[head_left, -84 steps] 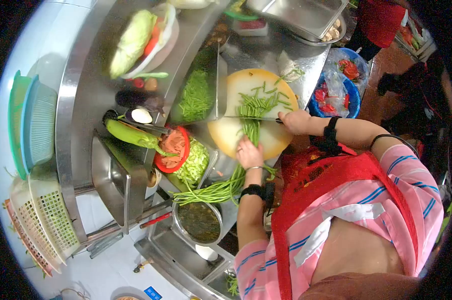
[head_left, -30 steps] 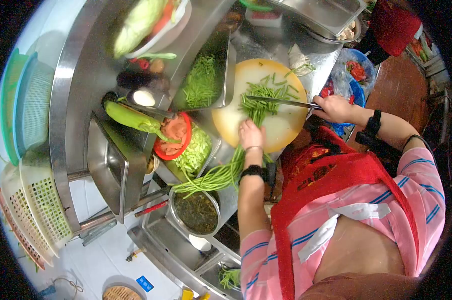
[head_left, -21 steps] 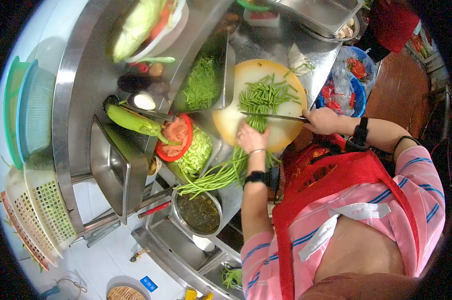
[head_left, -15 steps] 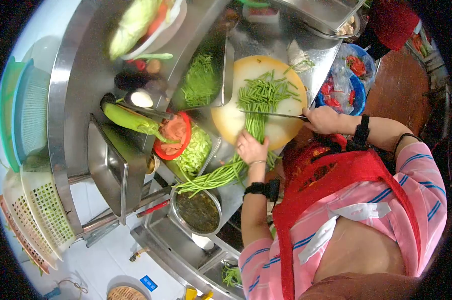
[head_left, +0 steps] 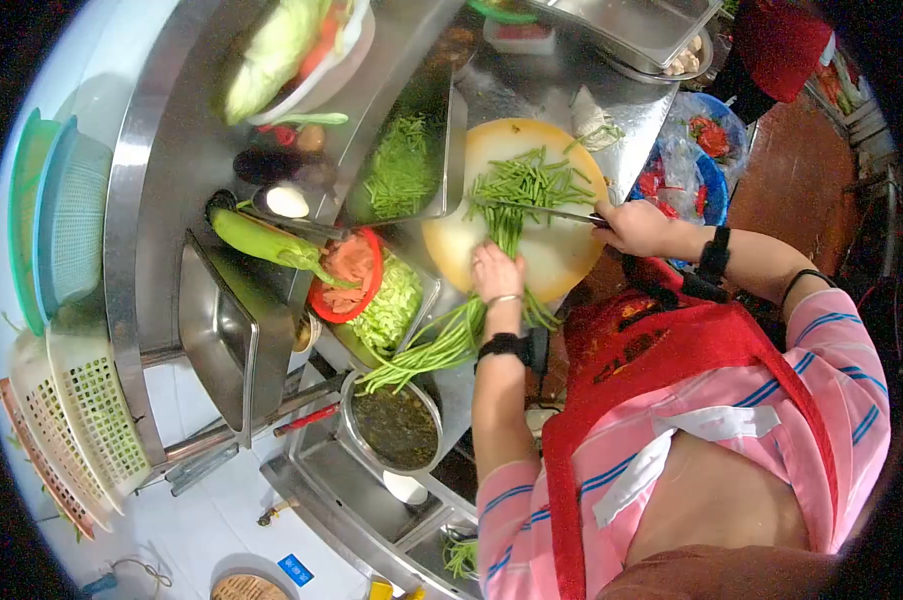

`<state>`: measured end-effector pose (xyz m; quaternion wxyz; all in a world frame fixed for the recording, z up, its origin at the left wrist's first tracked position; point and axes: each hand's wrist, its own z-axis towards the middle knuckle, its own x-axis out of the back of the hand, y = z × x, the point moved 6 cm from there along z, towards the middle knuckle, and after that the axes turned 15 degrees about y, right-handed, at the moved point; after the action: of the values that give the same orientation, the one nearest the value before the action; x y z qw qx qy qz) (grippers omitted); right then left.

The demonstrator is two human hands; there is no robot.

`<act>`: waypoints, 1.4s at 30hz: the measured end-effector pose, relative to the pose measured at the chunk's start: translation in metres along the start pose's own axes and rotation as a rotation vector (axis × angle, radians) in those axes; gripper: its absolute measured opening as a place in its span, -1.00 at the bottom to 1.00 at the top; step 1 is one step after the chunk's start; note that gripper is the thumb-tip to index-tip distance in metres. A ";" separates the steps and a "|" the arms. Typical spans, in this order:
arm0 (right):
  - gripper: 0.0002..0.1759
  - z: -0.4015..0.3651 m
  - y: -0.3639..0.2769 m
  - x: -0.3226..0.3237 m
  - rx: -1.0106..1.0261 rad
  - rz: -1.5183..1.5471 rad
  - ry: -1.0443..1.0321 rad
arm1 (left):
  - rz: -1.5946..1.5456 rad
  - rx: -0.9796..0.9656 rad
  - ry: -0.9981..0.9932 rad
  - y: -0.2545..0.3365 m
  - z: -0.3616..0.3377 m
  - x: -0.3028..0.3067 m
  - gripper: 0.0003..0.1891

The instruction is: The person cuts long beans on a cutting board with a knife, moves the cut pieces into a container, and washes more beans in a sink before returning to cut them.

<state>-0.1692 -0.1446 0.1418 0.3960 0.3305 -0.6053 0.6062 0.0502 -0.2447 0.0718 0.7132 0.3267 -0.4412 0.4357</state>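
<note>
On the round yellow-rimmed cutting board (head_left: pixel 563 262) lies a bunch of long green beans (head_left: pixel 506 233), with a pile of cut pieces (head_left: pixel 536 182) beyond it. My left hand (head_left: pixel 496 272) is closed over the bunch near the board's lower edge, and the uncut ends (head_left: pixel 426 350) trail off to the lower left. My right hand (head_left: pixel 633 228) grips the handle of a knife (head_left: pixel 546 210). The blade lies across the beans, between the bunch and the cut pieces, a little beyond my left fingers.
Left of the board stands a metal tray (head_left: pixel 453 150) of cut beans. A red-rimmed bowl (head_left: pixel 377 275) of orange slices sits by chopped pale-green vegetable (head_left: pixel 396 300). Nearer is a metal pot (head_left: pixel 436 425) of dark liquid. Blue tubs (head_left: pixel 716 190) stand at the right, below a person in red (head_left: pixel 781 45).
My left hand has moved a little up along the beans, closer to the blade. The knife and my right hand have shifted slightly up and to the left.
</note>
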 end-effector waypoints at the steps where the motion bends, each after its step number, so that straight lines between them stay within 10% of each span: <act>1: -0.62 -0.002 -0.002 0.003 0.000 0.000 0.003 | -0.017 -0.006 -0.007 0.003 0.005 -0.002 -0.39; 11: -0.69 -0.003 -0.013 -0.014 0.010 -0.078 -0.196 | 0.060 0.156 -0.124 0.003 -0.028 0.036 -0.06; 23: -0.61 0.013 -0.010 -0.027 0.002 -0.012 -0.029 | 0.050 -0.010 0.037 -0.012 -0.012 0.016 -0.38; 42: -0.66 0.026 -0.026 -0.067 0.044 -0.073 -0.141 | 0.136 0.064 -0.038 -0.001 -0.032 0.032 -0.11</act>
<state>-0.1172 -0.1772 0.0959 0.3671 0.4027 -0.6058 0.5796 0.0692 -0.2070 0.0886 0.6627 0.3269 -0.4617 0.4907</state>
